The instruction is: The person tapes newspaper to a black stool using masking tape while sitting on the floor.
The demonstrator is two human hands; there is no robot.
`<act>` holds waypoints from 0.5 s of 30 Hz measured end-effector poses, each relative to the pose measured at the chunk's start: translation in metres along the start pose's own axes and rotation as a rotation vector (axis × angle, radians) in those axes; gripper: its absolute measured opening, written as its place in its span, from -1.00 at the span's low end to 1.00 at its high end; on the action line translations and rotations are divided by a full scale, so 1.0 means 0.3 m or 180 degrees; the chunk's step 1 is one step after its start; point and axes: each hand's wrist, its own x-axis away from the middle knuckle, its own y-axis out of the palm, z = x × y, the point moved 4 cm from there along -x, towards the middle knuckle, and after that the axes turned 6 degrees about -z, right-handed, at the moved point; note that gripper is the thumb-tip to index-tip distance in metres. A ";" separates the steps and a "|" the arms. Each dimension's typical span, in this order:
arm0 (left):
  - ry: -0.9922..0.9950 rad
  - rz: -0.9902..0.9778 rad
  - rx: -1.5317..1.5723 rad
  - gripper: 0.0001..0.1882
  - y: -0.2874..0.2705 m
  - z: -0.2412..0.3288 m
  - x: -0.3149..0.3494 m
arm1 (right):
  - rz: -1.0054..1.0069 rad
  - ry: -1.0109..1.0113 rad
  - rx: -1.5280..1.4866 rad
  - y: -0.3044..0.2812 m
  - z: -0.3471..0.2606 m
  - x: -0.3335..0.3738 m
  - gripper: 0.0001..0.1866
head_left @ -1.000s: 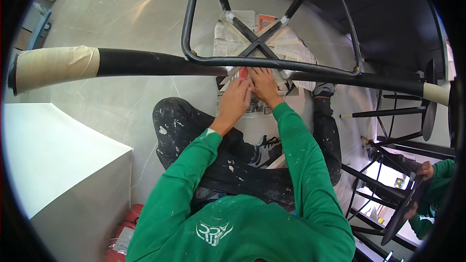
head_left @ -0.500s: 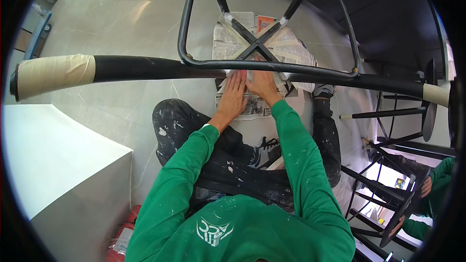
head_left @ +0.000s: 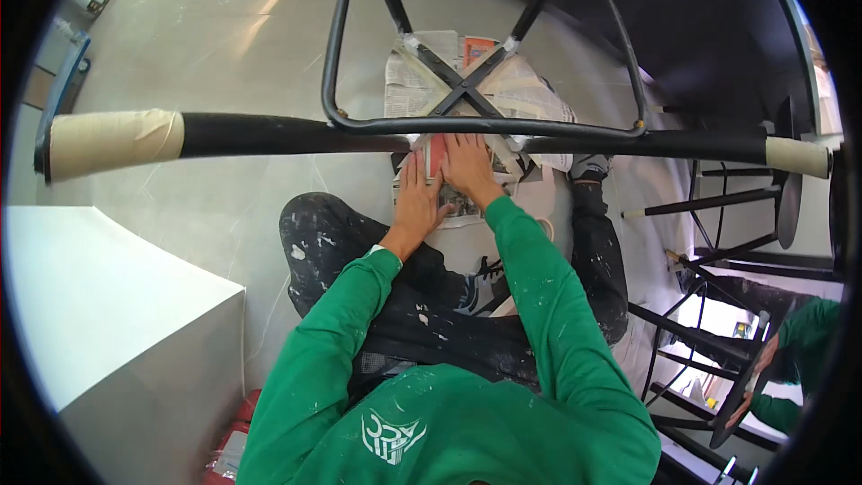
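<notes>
Head cam, L unit of side-by-side fisheye pr. worn on head: looks steeply down & fwd. over wearer's chest (head_left: 467, 418) to floor (head_left: 215, 45). Chest v. near, at btm. edge; L hand (head_left: 416, 204) & R hand (head_left: 470, 169) farther off, approx. ctr. Wide FOV, upright, unmirrored; straight edges bow twd. rim.

Your green long-sleeved top (head_left: 485, 413) is speckled white, your dark trousers (head_left: 467, 346) splotched pale; the printed newspaper sheets (head_left: 409, 90) are greyish-white and orange-red, the black tubular leg (head_left: 269, 134) cream-taped.
</notes>
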 end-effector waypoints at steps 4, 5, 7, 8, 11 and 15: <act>-0.0097 -0.0016 -0.0162 0.08 0.002 0.002 0.043 | 0.0038 0.0117 -0.0178 0.012 -0.019 0.031 -0.25; -0.0117 -0.0041 -0.0137 0.08 0.001 0.002 0.051 | 0.0133 0.0038 -0.0271 -0.004 -0.021 0.028 -0.23; -0.0099 -0.0089 -0.0122 0.07 0.001 0.004 0.064 | -0.0333 0.0202 -0.0289 -0.023 -0.007 0.027 -0.18; -0.0083 -0.0109 -0.0140 0.07 0.000 0.003 0.070 | -0.0038 0.0179 -0.0612 -0.058 -0.006 0.047 -0.22; -0.0060 -0.0105 -0.0101 0.05 -0.002 -0.003 0.080 | 0.0995 0.0228 -0.1529 -0.170 0.019 0.211 -0.30; -0.0092 -0.0205 -0.0239 0.03 0.021 -0.006 0.079 | 0.1138 0.1081 -0.1484 -0.232 0.168 0.615 -0.70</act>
